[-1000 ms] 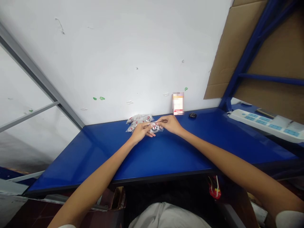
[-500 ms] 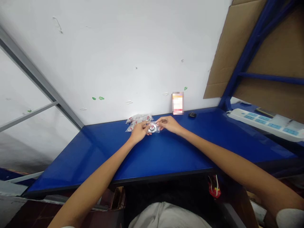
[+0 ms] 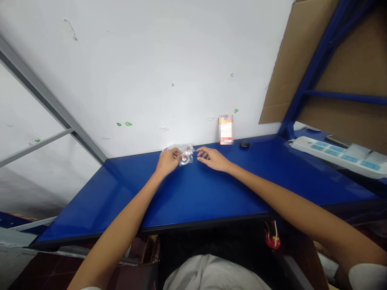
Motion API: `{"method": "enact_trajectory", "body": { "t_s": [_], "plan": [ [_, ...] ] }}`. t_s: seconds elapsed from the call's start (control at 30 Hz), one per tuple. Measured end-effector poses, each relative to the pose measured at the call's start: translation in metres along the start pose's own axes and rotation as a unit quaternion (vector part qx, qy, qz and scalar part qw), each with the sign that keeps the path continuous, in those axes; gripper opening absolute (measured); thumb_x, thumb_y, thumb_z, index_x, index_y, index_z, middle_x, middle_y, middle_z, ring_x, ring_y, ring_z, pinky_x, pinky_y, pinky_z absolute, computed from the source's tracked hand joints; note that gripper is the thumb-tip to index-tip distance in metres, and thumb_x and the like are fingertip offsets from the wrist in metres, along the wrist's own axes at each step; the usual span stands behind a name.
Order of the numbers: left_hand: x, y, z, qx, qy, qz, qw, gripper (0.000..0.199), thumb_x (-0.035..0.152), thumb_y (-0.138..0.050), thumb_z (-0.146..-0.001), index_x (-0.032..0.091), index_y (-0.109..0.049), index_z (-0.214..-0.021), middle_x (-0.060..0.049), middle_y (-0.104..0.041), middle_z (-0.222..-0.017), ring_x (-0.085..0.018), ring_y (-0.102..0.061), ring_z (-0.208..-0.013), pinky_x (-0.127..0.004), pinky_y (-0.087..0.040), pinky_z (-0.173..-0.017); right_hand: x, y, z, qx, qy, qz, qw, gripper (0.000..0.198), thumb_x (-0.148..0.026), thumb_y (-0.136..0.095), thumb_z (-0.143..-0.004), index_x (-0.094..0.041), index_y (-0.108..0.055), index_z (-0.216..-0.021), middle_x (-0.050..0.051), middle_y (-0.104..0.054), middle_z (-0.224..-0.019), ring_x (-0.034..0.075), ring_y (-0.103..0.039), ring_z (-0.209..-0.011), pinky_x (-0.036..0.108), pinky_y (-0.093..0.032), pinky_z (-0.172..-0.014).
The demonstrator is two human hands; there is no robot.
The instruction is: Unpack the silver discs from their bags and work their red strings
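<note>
My left hand (image 3: 169,162) pinches the left side of a clear plastic bag (image 3: 186,160) with a round, shiny metal part inside and a red mark on it. The bag is at the front of a small pile of similar clear bags (image 3: 189,148) with red marks, partly hidden behind my left hand. Just right of the bag, my right hand (image 3: 213,158) hovers over the table with its fingers apart and nothing in them.
The blue table (image 3: 187,197) meets a white wall. A small pixelated card (image 3: 226,129) leans on the wall, with a black object (image 3: 244,145) to its right. A white power strip (image 3: 341,155) lies at the far right, near a blue frame (image 3: 305,80).
My right hand has let go of the bag, and its fingers have spread. My left hand has carried the bag left to the pile.
</note>
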State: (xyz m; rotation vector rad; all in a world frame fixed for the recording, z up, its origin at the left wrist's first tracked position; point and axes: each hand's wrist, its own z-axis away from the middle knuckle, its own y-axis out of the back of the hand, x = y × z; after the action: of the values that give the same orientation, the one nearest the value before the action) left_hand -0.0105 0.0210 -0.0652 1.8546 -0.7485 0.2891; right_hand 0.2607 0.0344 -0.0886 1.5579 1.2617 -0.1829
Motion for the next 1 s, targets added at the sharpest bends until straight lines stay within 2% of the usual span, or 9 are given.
{"method": "enact_trajectory", "body": {
  "t_s": [0.13,0.23,0.33,0.4,0.47,0.6,0.73,0.87,1.0],
  "plan": [
    [-0.034,0.028,-0.015,0.1,0.087,-0.011,0.991,0.024,0.037,-0.063,-0.093,0.022,-0.078,-0.105,-0.006,-0.082,-0.099,-0.024,-0.075,-0.089,-0.031,-0.053,-0.079,0.008,0.001,0.0,-0.017,0.027,0.034,0.999,0.033,-0.019,-0.068,-0.096,-0.02,-0.069,-0.128,0.009,-0.077,-0.118,0.017,-0.073,-0.088,0.031,-0.059,-0.078],
    [-0.062,0.045,-0.022,0.127,0.153,-0.055,0.978,0.027,0.036,-0.063,-0.091,0.021,-0.076,-0.109,-0.008,-0.082,-0.102,-0.025,-0.075,-0.092,-0.032,-0.053,-0.081,0.013,0.002,0.0,-0.025,0.042,0.039,0.998,0.029,-0.015,-0.066,-0.095,-0.02,-0.071,-0.123,0.008,-0.078,-0.114,0.018,-0.073,-0.089,0.031,-0.058,-0.079],
    [-0.08,0.054,-0.023,0.051,0.214,-0.123,0.968,0.024,0.033,-0.065,-0.087,0.021,-0.074,-0.105,-0.011,-0.082,-0.102,-0.029,-0.075,-0.097,-0.034,-0.053,-0.084,0.013,0.003,0.001,-0.04,0.066,0.058,0.995,0.023,-0.014,-0.065,-0.095,-0.021,-0.075,-0.115,0.007,-0.078,-0.112,0.019,-0.074,-0.093,0.032,-0.058,-0.083],
    [-0.083,0.057,-0.022,-0.009,0.241,-0.18,0.954,0.023,0.034,-0.066,-0.085,0.02,-0.075,-0.102,-0.015,-0.08,-0.104,-0.034,-0.074,-0.104,-0.039,-0.053,-0.086,0.011,0.004,0.001,-0.047,0.071,0.068,0.994,0.022,-0.014,-0.065,-0.095,-0.021,-0.076,-0.113,0.007,-0.078,-0.111,0.019,-0.074,-0.094,0.032,-0.058,-0.085],
    [-0.082,0.059,-0.019,-0.038,0.248,-0.23,0.94,0.028,0.038,-0.066,-0.086,0.019,-0.074,-0.106,-0.02,-0.078,-0.112,-0.04,-0.071,-0.11,-0.044,-0.054,-0.088,0.01,0.005,0.001,-0.051,0.07,0.073,0.994,0.022,-0.013,-0.065,-0.096,-0.021,-0.076,-0.113,0.007,-0.078,-0.11,0.02,-0.074,-0.094,0.033,-0.057,-0.086],
    [-0.069,0.059,-0.012,-0.01,0.198,-0.302,0.933,0.043,0.04,-0.061,-0.093,0.013,-0.069,-0.126,-0.028,-0.066,-0.131,-0.045,-0.063,-0.122,-0.052,-0.053,-0.094,0.008,0.006,0.001,-0.06,0.068,0.078,0.993,0.022,-0.012,-0.065,-0.096,-0.02,-0.077,-0.112,0.007,-0.078,-0.109,0.02,-0.073,-0.095,0.033,-0.057,-0.087],
    [-0.047,0.048,-0.011,0.056,0.055,-0.29,0.954,0.039,0.022,-0.053,-0.095,0.012,-0.067,-0.13,-0.025,-0.062,-0.131,-0.041,-0.056,-0.126,-0.053,-0.048,-0.107,0.005,0.006,0.002,-0.066,0.067,0.095,0.991,0.022,-0.012,-0.065,-0.095,-0.021,-0.077,-0.112,0.007,-0.078,-0.109,0.021,-0.072,-0.098,0.033,-0.057,-0.088],
    [-0.023,0.028,-0.008,-0.016,-0.082,-0.2,0.976,0.028,0.033,-0.055,-0.099,0.019,-0.071,-0.117,-0.014,-0.067,-0.117,-0.034,-0.058,-0.118,-0.048,-0.047,-0.109,0.003,0.008,0.002,-0.073,0.066,0.103,0.99,0.021,-0.012,-0.066,-0.095,-0.021,-0.078,-0.111,0.008,-0.077,-0.108,0.021,-0.072,-0.098,0.033,-0.056,-0.088],
    [-0.015,0.013,-0.002,-0.064,-0.083,-0.2,0.974,0.05,0.052,-0.07,-0.091,0.02,-0.067,-0.128,-0.015,-0.064,-0.127,-0.037,-0.057,-0.122,-0.049,-0.048,-0.107,0.002,0.008,0.002,-0.072,0.072,0.108,0.989,0.02,-0.012,-0.067,-0.095,-0.02,-0.078,-0.11,0.008,-0.077,-0.108,0.022,-0.071,-0.097,0.034,-0.055,-0.089]
  ]
}}
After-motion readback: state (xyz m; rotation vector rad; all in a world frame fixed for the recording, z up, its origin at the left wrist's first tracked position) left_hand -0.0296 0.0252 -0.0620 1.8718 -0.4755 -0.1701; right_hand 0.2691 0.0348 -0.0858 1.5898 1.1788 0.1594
